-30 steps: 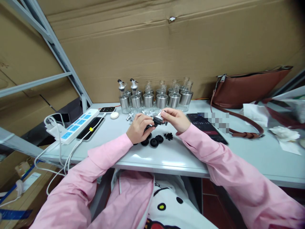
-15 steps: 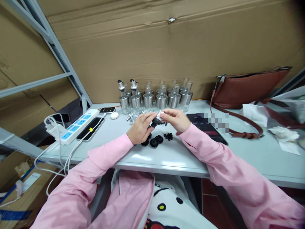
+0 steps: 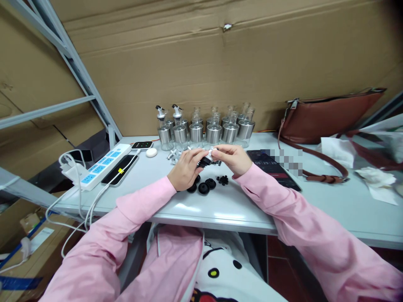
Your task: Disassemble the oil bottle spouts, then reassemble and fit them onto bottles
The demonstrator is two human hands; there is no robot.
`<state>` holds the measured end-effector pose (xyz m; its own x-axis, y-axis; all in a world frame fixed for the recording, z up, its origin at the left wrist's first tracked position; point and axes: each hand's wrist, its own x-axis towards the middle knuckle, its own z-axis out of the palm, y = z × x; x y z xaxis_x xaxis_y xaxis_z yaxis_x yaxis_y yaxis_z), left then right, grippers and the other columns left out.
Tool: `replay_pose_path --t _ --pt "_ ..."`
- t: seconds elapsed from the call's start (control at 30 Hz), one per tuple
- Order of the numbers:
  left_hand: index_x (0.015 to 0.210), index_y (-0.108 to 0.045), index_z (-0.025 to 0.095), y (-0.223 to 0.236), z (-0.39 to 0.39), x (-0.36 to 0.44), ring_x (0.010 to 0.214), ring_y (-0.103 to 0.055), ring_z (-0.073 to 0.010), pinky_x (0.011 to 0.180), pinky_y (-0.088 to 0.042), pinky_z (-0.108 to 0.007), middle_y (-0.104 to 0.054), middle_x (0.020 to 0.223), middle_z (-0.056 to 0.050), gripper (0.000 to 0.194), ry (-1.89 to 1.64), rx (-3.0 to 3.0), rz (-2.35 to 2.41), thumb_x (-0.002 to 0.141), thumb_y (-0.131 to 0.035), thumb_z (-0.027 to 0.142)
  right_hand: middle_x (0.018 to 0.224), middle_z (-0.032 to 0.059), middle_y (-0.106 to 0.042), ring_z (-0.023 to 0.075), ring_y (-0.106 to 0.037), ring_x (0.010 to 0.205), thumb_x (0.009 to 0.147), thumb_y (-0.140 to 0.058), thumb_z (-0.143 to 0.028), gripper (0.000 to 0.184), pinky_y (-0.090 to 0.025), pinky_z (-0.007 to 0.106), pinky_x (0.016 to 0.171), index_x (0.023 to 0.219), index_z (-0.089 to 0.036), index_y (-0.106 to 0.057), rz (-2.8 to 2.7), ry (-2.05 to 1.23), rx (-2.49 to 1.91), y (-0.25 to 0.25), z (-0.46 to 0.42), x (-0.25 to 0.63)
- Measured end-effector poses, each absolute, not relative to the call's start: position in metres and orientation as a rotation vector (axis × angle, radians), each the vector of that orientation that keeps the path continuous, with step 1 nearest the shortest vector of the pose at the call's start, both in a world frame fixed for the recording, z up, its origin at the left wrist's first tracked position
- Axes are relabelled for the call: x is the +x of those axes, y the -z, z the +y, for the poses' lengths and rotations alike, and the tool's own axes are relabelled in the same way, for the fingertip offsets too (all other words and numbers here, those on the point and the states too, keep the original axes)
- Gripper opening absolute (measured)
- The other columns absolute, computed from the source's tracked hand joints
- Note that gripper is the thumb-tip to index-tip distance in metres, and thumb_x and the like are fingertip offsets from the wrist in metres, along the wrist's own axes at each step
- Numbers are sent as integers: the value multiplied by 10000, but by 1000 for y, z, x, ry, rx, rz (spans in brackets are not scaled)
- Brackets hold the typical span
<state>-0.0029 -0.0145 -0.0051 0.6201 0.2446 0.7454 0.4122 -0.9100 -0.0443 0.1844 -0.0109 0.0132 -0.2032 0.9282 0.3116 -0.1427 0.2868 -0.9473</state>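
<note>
Both my hands meet above the table around a bottle pourer (image 3: 208,159), white on top and black below. My left hand (image 3: 186,168) is closed on its black lower part. With thumb and fingers, my right hand (image 3: 231,157) pinches the white part. Fingers cover much of the piece. Below them lie several round black stoppers (image 3: 204,188) and a small heap of tiny black caps (image 3: 223,180). Silvery-white spout pieces (image 3: 174,156) lie behind my left hand. Steel-banded glass bottles (image 3: 213,132) stand in rows at the back; two at the left carry pourers (image 3: 160,112).
A white power strip (image 3: 105,166) with cables and a phone (image 3: 120,169) lie at the left, near a round white case (image 3: 151,152). To the right are a dark tablet (image 3: 273,170), a brown bag (image 3: 327,117) with its strap, and crumpled tissues (image 3: 376,178). Cardboard (image 3: 189,63) stands behind.
The white part of the pourer has turned slightly between my fingers. Both hands keep nearly the same place, and the things on the table have not moved.
</note>
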Motion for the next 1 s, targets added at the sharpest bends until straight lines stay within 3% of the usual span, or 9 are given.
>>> replay_pose_path --t 0.5,0.6,0.73,1.0 --pt "1331 -273 205 3 -15 -4 1098 -474 -225 926 -409 -379 -491 1175 -120 436 1318 -2678 -575 917 -346 321 632 -8 -623 101 -558 580 512 -779 -443 359 -481 276 609 736 -180 -682 -1325 -1320 -780 -10 -9 181" --pt "1316 -311 204 2 -16 -4 1062 -480 -225 906 -415 -368 -485 1146 -116 431 1298 -2660 -590 906 -380 318 665 -8 -614 111 -565 607 575 -744 -436 376 -476 275 603 844 -189 -655 -1385 -1161 -815 -12 -10 183" --pt "1305 -332 195 3 -16 -4 1041 -480 -224 885 -412 -361 -484 1116 -115 433 1281 -2635 -646 902 -402 335 649 -26 -562 102 -537 597 633 -705 -366 275 -457 255 578 812 -193 -588 -1465 -950 -792 -15 -12 185" --pt "1239 -376 203 4 -13 -3 1024 -489 -209 874 -395 -347 -519 1091 -97 395 1291 -2599 -689 893 -425 387 847 28 -604 149 -560 783 631 -647 -197 243 -462 282 651 861 -192 -567 -1778 -797 -677 -9 -18 183"
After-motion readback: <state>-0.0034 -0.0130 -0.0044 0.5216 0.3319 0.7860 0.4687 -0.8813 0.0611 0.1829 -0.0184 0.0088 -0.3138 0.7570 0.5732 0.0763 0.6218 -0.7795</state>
